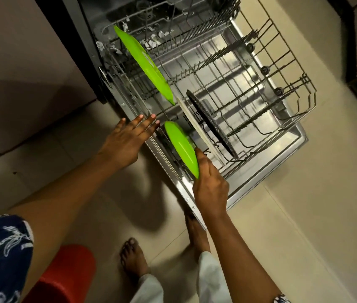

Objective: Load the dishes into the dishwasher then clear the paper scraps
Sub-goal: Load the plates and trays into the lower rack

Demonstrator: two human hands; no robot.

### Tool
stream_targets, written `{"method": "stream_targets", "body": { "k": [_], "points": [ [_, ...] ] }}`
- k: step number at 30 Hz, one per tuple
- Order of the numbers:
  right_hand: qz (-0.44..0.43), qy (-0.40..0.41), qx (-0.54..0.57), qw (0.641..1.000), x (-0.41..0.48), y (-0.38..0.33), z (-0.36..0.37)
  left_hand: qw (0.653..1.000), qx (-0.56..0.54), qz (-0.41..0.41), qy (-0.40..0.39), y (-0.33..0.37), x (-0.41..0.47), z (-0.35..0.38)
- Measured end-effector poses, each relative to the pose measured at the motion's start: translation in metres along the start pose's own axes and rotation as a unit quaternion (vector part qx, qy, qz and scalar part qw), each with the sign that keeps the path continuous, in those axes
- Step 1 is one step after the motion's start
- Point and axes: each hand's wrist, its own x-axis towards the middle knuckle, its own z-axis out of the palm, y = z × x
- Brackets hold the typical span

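Right hand (211, 184) pinched the small green plate (182, 148) on edge over the rack (304, 99); left hand (127, 138) was spread flat. Best slot it upright between tines.

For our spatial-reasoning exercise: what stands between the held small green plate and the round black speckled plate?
A thin cream plate, on edge, right beside the small green plate; the head view shows it.
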Motion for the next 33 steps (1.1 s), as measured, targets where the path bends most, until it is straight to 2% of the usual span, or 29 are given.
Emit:
{"method": "stream_targets", "body": {
  "k": [2,4,7,11,18,22,27,33],
  "points": [
    [-0.015,0.037,0.011,0.999,0.004,0.001,-0.003,1.000,-0.008,-0.002,0.000,0.001,0.001,-0.001],
    [-0.003,0.029,0.019,0.999,0.009,0.001,-0.003,1.000,-0.018,-0.003,0.004,0.002,0.001,-0.001],
    [0.038,-0.038,-0.011,0.998,0.010,0.004,0.007,0.999,-0.036,-0.004,0.007,0.000,0.000,-0.003],
    [0.126,-0.157,-0.009,0.980,0.012,0.005,0.020,0.999,-0.039,0.003,0.011,-0.002,0.000,-0.002],
    [0.074,-0.171,-0.030,0.982,0.019,-0.003,0.045,0.998,-0.060,-0.009,0.023,0.002,-0.001,0.004],
    [0.097,-0.237,-0.014,0.966,0.033,0.001,0.041,0.997,-0.071,-0.012,0.027,0.003,-0.001,0.004],
    [0.065,-0.275,-0.002,0.959,0.031,0.007,0.039,0.997,-0.072,-0.013,0.030,0.003,0.000,0.003],
    [0.046,-0.246,-0.015,0.968,0.016,0.022,0.035,0.993,-0.105,-0.027,0.053,0.008,0.004,0.005]
  ]
}}
